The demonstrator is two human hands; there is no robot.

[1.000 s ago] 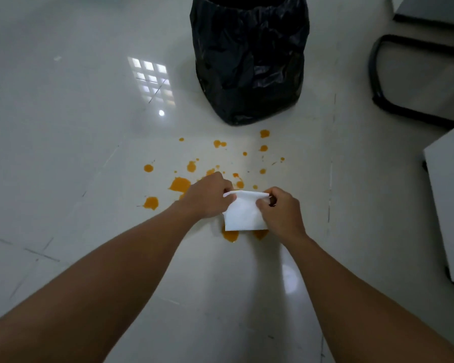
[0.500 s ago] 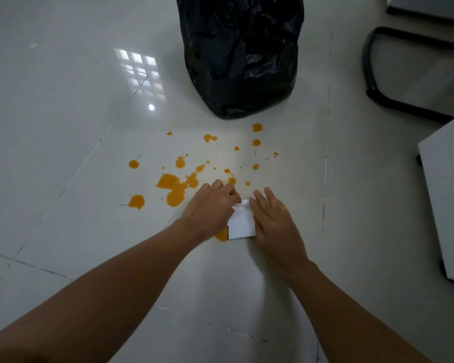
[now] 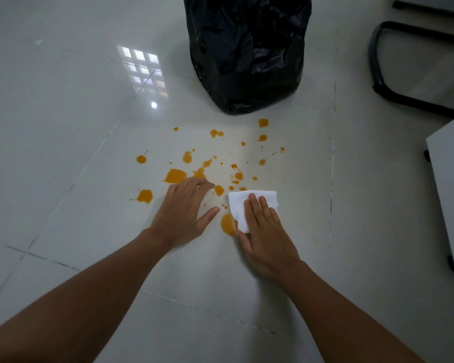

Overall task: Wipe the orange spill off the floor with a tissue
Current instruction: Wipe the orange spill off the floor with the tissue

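While the right hand (image 3: 266, 231) lies flat, fingers pressed together, on the tissue (image 3: 249, 204), the left hand (image 3: 184, 212) rests spread and empty on the floor (image 3: 63, 113) just beside it. Orange spill (image 3: 174, 176) dots the tile before a black bin (image 3: 247, 51).

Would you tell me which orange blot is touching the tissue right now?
The oval blot at the tissue's near left edge, beside the right hand's thumb. It runs under the tissue; the other large blots lie apart, farther left and toward the black bag.
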